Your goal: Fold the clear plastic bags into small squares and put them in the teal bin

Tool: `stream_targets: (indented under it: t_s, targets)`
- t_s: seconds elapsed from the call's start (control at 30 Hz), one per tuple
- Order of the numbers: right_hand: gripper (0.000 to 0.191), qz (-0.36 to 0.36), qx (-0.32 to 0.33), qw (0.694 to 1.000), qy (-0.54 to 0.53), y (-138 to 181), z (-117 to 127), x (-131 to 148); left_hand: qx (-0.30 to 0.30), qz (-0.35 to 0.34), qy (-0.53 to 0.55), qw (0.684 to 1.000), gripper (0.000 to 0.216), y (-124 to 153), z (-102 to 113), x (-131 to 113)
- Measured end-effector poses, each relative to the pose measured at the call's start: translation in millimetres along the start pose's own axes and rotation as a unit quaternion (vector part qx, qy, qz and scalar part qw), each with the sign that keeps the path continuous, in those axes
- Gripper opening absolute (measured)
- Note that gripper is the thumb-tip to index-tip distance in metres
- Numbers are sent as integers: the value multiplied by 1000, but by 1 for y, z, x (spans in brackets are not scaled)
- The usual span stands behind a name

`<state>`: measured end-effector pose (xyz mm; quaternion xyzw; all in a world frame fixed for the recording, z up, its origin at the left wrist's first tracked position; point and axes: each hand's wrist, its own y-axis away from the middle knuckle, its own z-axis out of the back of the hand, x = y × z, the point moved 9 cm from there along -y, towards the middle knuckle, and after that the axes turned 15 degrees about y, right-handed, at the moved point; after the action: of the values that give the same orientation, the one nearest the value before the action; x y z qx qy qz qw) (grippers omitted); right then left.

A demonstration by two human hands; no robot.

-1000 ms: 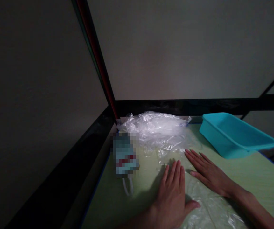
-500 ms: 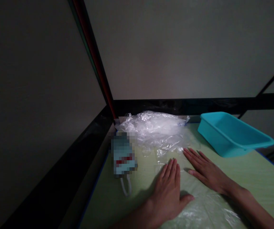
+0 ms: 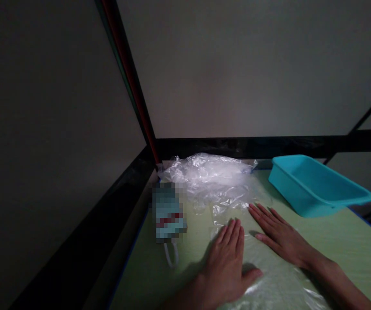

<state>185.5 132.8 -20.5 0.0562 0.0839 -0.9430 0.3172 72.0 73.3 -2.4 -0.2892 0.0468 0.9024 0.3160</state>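
Note:
A clear plastic bag (image 3: 269, 288) lies spread on the pale green tabletop, under and between my hands. My left hand (image 3: 226, 262) rests flat on it, fingers stretched forward and thumb out to the right. To the right, my right hand (image 3: 279, 237) also lies flat, its fingers pointing forward and left. Neither hand grips anything. Beyond my fingertips sits a crumpled heap of clear plastic bags (image 3: 207, 172), which reaches toward the spread bag. I cannot make out where the heap's film ends and the spread bag begins.
A turquoise plastic basin (image 3: 314, 185) stands at the back right of the table (image 3: 360, 241). On the left lies a blurred-out item (image 3: 169, 211) with a white cord loop (image 3: 171, 255). Walls with dark trim close off the back and left.
Both hands keep their flat pose on the plastic. The whole view has shifted very slightly, with everything a little lower in the picture.

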Motion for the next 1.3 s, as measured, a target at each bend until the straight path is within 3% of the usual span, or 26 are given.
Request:
stream_targets:
  t_s: [0.47,0.83,1.07,1.3]
  targets:
    - [63,-3,0,1000,-20,-1,3,-1,-13,25,-21,999,73,19,7,12]
    - [56,-54,10,998,-43,2,0,-27,-3,36,-12,999,76,19,4,16]
    - [51,19,-3,994,-103,0,25,-5,-4,29,-14,999,76,18,4,13]
    - [60,61,9,994,-90,0,13,7,-1,37,-8,999,77,18,6,13]
